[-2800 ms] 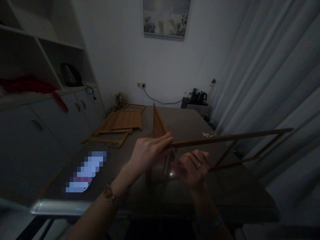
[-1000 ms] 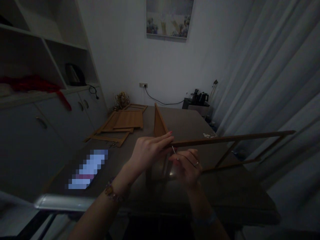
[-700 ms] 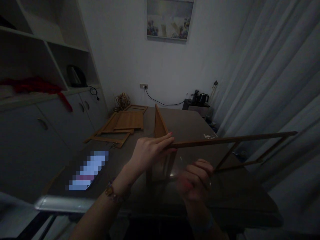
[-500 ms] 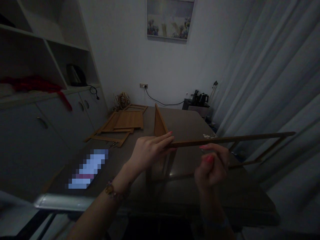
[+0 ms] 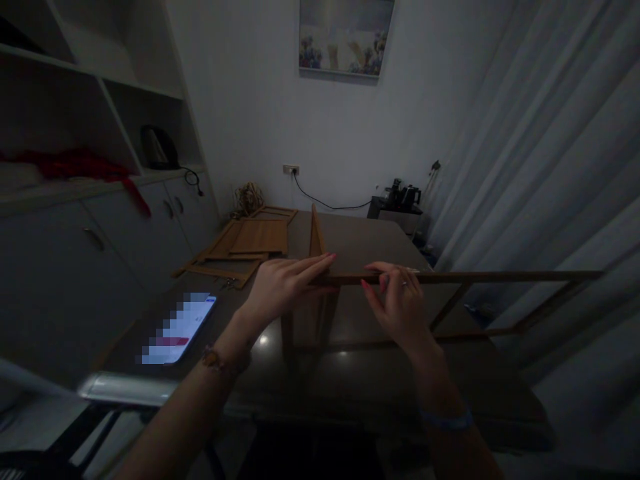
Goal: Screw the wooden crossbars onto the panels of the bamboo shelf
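Note:
A long wooden frame with a cross bar stretches over the table to the right. My left hand closes around its left end, fingers above the rail and thumb side below, where a wooden panel meets it at an angle. Farther along the same rail, my right hand has its fingers curled, the index over the rail and the thumb at its near side. Whether a small piece is also between those fingers, I cannot tell. The light is dim.
Flat wooden panels lie at the table's back left, small metal parts near them. A lit phone lies at the left. Curtains hang on the right. A kettle stands on the shelf.
My right hand has moved left and up onto the rail, closer to my left hand. The frame has levelled slightly, and the left hand has shifted a little left with it.

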`<action>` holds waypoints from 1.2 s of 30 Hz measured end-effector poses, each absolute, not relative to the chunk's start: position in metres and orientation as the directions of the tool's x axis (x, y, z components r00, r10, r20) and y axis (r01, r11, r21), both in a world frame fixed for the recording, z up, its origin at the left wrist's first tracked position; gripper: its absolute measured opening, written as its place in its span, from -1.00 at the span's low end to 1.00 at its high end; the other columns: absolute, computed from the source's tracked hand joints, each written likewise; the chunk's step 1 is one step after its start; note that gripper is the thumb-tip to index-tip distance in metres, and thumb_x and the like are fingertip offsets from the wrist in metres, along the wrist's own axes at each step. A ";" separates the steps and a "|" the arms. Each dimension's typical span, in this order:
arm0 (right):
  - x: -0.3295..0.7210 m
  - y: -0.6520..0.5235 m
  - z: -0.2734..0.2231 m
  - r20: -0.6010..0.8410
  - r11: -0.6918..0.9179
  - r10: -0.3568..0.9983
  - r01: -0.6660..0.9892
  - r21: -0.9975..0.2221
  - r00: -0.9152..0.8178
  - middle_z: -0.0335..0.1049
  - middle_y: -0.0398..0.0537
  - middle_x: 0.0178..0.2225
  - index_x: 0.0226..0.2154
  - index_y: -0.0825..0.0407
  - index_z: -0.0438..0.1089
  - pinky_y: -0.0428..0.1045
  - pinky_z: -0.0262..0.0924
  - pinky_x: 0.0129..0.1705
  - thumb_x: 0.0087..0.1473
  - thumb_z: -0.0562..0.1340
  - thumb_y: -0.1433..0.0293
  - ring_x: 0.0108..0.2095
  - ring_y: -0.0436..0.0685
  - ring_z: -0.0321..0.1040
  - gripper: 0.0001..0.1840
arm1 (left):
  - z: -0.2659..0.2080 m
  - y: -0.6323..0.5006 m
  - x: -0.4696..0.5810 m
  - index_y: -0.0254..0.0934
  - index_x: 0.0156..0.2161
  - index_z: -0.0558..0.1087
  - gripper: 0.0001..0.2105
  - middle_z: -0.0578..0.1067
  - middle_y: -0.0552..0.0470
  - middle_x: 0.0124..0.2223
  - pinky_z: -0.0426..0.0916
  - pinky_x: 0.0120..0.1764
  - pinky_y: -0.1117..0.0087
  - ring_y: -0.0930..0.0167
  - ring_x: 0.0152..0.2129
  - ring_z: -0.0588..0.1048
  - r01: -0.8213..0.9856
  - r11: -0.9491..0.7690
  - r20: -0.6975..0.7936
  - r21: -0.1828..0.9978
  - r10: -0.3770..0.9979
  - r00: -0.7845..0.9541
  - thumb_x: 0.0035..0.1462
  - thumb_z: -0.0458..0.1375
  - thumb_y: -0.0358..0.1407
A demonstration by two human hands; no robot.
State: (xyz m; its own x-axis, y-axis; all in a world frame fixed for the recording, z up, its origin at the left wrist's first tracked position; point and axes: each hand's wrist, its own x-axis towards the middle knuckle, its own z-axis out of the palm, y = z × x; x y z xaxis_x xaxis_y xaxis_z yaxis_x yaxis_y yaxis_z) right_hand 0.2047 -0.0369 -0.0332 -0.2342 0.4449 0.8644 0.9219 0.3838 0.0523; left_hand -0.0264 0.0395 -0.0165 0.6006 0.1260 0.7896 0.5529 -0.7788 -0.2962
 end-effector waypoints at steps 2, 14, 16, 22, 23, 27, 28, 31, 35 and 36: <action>0.201 -0.034 -0.036 0.869 0.396 0.427 0.916 0.069 -0.251 0.45 0.02 -0.20 -0.29 -0.04 0.12 0.08 0.20 -0.08 0.22 0.17 0.41 -0.21 0.16 0.34 -0.85 | -0.017 0.046 -0.031 -0.20 0.10 0.42 -0.52 0.64 0.04 -0.12 0.37 -0.45 0.43 0.41 -0.41 0.62 0.546 -0.784 0.799 -0.293 0.113 0.591 0.13 0.22 -0.02; 0.172 -0.022 -0.037 0.866 0.454 0.443 0.891 0.007 -0.232 0.42 0.03 -0.19 -0.32 -0.04 0.07 0.09 0.08 -0.07 0.26 0.08 0.44 -0.22 0.15 0.29 -0.87 | -0.017 0.068 -0.055 -0.17 0.03 0.48 -0.56 0.63 0.05 -0.10 0.35 -0.32 0.44 0.41 -0.29 0.60 0.557 -0.787 0.802 -0.265 0.141 0.581 0.14 0.18 0.04; 0.168 -0.021 -0.037 0.868 0.450 0.445 0.893 -0.004 -0.221 0.42 0.01 -0.20 -0.32 -0.04 0.08 0.09 0.07 -0.07 0.26 0.07 0.44 -0.23 0.14 0.28 -0.88 | -0.018 0.068 -0.057 -0.12 0.05 0.47 -0.56 0.62 0.06 -0.07 0.33 -0.28 0.38 0.39 -0.30 0.57 0.603 -0.749 0.800 -0.275 0.169 0.575 0.14 0.17 0.05; 0.164 -0.018 -0.038 0.891 0.415 0.412 0.910 0.002 -0.190 0.41 -0.03 -0.25 -0.32 -0.04 0.11 0.08 0.05 -0.09 0.26 0.06 0.42 -0.26 0.13 0.28 -0.90 | -0.044 0.051 -0.069 -0.06 0.17 0.35 -0.50 0.57 0.07 0.02 0.23 -0.06 0.25 0.28 -0.15 0.43 0.752 -0.652 0.902 -0.098 0.261 0.344 0.13 0.23 -0.06; 0.164 -0.018 -0.039 0.890 0.412 0.414 0.911 0.002 -0.189 0.41 -0.02 -0.24 -0.32 -0.04 0.10 0.08 0.05 -0.09 0.26 0.07 0.42 -0.26 0.13 0.27 -0.90 | -0.052 0.048 -0.074 -0.08 0.16 0.35 -0.54 0.55 0.04 0.05 0.22 -0.04 0.24 0.28 -0.13 0.43 0.765 -0.643 0.916 -0.038 0.284 0.284 0.17 0.20 -0.11; 0.166 -0.017 -0.042 0.889 0.434 0.421 0.901 -0.021 -0.182 0.42 0.00 -0.20 -0.34 -0.04 0.09 0.10 0.05 -0.05 0.25 0.07 0.42 -0.21 0.14 0.28 -0.88 | -0.086 0.040 -0.107 -0.15 0.06 0.43 -0.73 0.52 -0.02 0.05 0.19 0.01 0.14 0.28 -0.09 0.42 0.814 -0.494 0.903 0.307 0.422 -0.084 0.28 0.07 -0.24; 0.166 -0.016 -0.043 0.892 0.448 0.416 0.893 -0.030 -0.179 0.43 0.00 -0.17 -0.34 -0.04 0.08 0.11 0.05 -0.04 0.25 0.08 0.43 -0.19 0.14 0.28 -0.87 | -0.095 0.039 -0.116 -0.15 0.00 0.46 -0.76 0.53 -0.01 0.01 0.20 0.02 0.13 0.27 -0.09 0.41 0.818 -0.431 0.869 0.381 0.469 -0.157 0.29 0.05 -0.23; 0.165 -0.012 -0.048 0.925 0.497 0.341 0.867 -0.028 -0.166 0.41 0.01 -0.06 -0.34 -0.04 0.07 0.17 0.02 0.04 0.22 0.08 0.46 -0.05 0.16 0.28 -0.87 | -0.117 0.039 -0.142 -0.21 -0.13 0.50 -0.77 0.51 -0.05 -0.02 0.27 -0.04 0.16 0.21 -0.07 0.34 0.858 -0.231 0.700 0.460 0.688 -0.190 0.28 0.03 -0.19; 0.165 -0.005 -0.062 0.977 0.547 0.154 0.836 0.040 -0.147 0.32 0.01 0.01 -0.35 -0.07 0.04 0.21 0.07 0.02 0.11 0.11 0.50 0.05 0.21 0.23 -0.81 | -0.129 0.039 -0.157 -0.21 -0.14 0.49 -0.77 0.48 -0.07 -0.01 0.24 -0.02 0.15 0.19 -0.03 0.32 0.935 -0.091 0.513 0.342 0.852 -0.105 0.28 0.01 -0.21; 0.165 -0.004 -0.067 0.983 0.561 0.099 0.825 0.071 -0.152 0.32 -0.01 -0.01 -0.36 -0.07 0.04 0.18 0.11 -0.03 0.07 0.14 0.51 0.01 0.20 0.26 -0.78 | -0.129 0.040 -0.156 -0.19 -0.13 0.49 -0.77 0.48 -0.07 0.00 0.22 -0.01 0.13 0.18 -0.02 0.32 0.951 -0.066 0.477 0.303 0.874 -0.091 0.29 0.01 -0.22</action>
